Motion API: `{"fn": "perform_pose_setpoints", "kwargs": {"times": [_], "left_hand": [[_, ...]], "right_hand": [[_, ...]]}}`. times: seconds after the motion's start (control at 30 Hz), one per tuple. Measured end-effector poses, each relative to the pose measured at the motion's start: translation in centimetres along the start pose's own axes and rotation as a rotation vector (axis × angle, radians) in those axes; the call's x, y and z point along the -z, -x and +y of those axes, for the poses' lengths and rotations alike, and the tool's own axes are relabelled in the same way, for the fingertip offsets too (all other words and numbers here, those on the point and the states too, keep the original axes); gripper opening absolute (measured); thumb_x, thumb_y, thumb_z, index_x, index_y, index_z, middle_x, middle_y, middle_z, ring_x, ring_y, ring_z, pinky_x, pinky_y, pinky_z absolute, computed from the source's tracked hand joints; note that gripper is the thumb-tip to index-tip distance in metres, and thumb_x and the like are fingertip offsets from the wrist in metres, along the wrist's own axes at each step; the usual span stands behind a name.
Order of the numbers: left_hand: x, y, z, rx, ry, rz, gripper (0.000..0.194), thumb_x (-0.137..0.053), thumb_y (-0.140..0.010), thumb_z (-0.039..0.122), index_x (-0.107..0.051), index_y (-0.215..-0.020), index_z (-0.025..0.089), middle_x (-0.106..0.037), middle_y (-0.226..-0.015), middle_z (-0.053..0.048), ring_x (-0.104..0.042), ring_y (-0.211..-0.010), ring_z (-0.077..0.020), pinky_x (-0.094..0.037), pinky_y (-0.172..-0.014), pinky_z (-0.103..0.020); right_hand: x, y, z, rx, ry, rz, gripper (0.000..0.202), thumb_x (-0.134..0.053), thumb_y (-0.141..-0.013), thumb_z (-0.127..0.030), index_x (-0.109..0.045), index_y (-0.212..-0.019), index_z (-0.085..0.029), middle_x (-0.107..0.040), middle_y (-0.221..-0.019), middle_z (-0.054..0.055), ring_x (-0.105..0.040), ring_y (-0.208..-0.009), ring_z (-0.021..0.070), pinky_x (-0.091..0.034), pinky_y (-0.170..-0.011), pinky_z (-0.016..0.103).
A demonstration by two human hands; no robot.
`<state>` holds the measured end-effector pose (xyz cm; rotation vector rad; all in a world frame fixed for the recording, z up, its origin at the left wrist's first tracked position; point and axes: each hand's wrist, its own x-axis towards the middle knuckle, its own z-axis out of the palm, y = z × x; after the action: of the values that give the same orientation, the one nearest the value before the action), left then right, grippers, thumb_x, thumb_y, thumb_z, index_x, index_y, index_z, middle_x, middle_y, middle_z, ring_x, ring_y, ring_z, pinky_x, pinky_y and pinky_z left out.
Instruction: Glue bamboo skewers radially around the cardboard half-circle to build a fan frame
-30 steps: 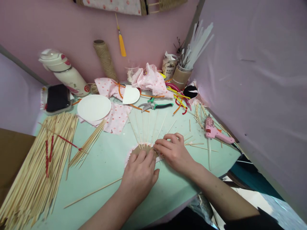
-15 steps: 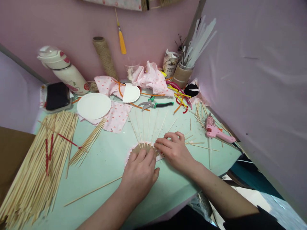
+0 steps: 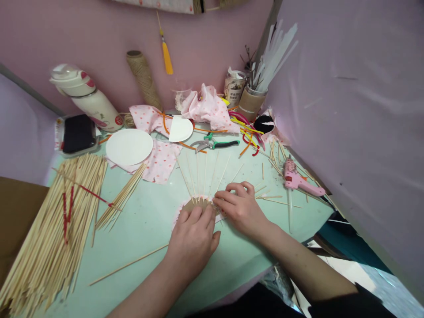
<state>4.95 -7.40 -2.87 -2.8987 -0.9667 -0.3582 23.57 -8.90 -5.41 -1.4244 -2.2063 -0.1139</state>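
A brown half-round piece with a pink fabric edge point(image 3: 187, 206) lies on the table, and several thin sticks point(image 3: 198, 176) fan out from it toward the back. My left hand point(image 3: 192, 238) presses on the brown piece with its fingertips over the stick ends, its thumb held a little apart. At the right edge of the piece, my right hand point(image 3: 240, 207) has its fingers bent, thumb mostly hidden, fingertips at the stick nearest there. What lies under both hands' fingertips is partly hidden.
A large pile of sticks point(image 3: 49, 238) and a smaller bundle point(image 3: 122, 196) lie left. A pink glue gun point(image 3: 294, 179) is at the right. Behind are green-handled pliers point(image 3: 225, 144), a white oval point(image 3: 129, 147), pink fabric point(image 3: 212, 108) and a leaning bottle point(image 3: 96, 104).
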Motion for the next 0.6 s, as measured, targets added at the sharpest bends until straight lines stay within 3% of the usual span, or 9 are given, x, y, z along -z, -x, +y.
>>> {"fn": "perform_pose_setpoints", "kwargs": {"times": [0.6], "left_hand": [[0.14,-0.16,0.05,0.008,-0.001,-0.026,0.033,-0.066,-0.084,0.03,-0.069,-0.112,0.012,-0.072,-0.11,-0.004,-0.056,-0.095,-0.0238,-0.04,-0.078,-0.04]], "right_hand": [[0.06,-0.11,-0.18,-0.016,0.041,-0.025,0.012,-0.058,-0.095,-0.02,-0.07,-0.096,-0.019,-0.073,-0.098,0.002,-0.051,-0.099,0.0187,-0.024,-0.089,0.041]]}}
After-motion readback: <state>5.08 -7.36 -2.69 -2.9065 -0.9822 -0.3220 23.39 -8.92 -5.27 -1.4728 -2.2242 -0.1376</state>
